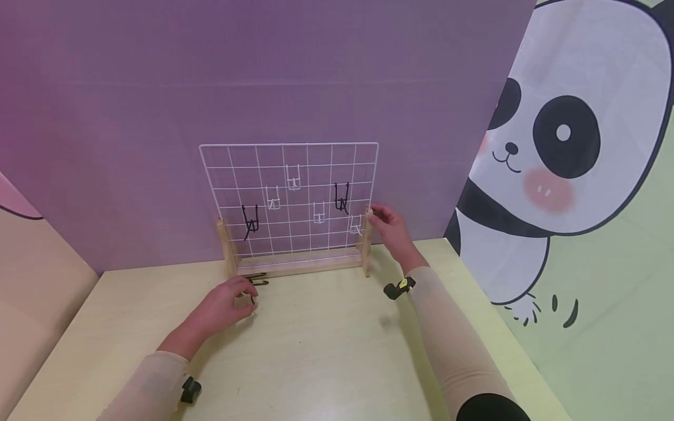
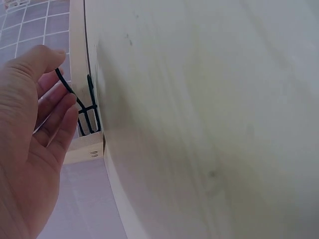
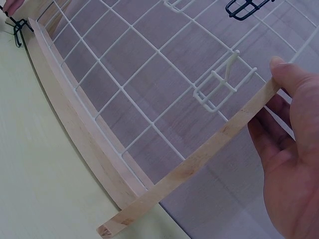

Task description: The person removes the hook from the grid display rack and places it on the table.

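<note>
A white wire grid rack (image 1: 284, 166) stands upright in a wooden base (image 1: 300, 264). White hooks (image 1: 318, 213) and two black hooks (image 1: 341, 197) hang on its wires. My left hand (image 1: 225, 307) pinches a black wire hook (image 2: 83, 110) by its end, low at the base's front left corner. In the head view the hook's prongs lie close over the table. At the other side, my right hand (image 1: 388, 230) grips the top of the right wooden post (image 3: 214, 137), thumb in front and fingers behind it. A white hook (image 3: 219, 89) hangs just beside that post.
The rack stands near the back of a pale wooden table (image 1: 316, 351), against a purple wall (image 1: 316, 70). On the right, a green wall (image 1: 621, 351) carries a large panda picture (image 1: 605, 193). Cameras are strapped to both wrists.
</note>
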A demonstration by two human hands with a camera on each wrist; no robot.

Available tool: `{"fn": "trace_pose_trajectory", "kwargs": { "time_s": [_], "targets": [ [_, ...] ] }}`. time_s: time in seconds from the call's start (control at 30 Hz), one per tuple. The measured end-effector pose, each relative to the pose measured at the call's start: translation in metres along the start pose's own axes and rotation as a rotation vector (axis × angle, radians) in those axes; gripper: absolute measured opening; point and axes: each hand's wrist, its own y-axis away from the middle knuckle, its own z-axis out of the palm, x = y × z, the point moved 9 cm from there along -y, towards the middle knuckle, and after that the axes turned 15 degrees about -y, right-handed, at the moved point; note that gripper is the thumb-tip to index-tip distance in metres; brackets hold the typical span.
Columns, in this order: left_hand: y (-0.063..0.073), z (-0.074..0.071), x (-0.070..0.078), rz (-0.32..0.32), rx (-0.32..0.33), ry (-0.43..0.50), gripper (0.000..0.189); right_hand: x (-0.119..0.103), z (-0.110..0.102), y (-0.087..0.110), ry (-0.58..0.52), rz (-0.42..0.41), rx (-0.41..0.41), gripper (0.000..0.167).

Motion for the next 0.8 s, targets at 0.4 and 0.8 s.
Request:
{"fn": "trace_pose_trajectory", "kwargs": {
  "time_s": [0.4, 0.8],
  "targets": [
    [0.0006, 0.0081, -0.0041, -0.020, -0.044, 0.010, 0.027, 0.0001, 0.0006, 0.0031, 0.008, 0.015, 0.015, 0.035],
    [0.0012, 0.0070, -0.0004, 0.026, -0.045, -0.015, 0.031, -0.0013, 0.0007, 0.0025, 0.009, 0.008, 0.011, 0.035]
  ]
}}
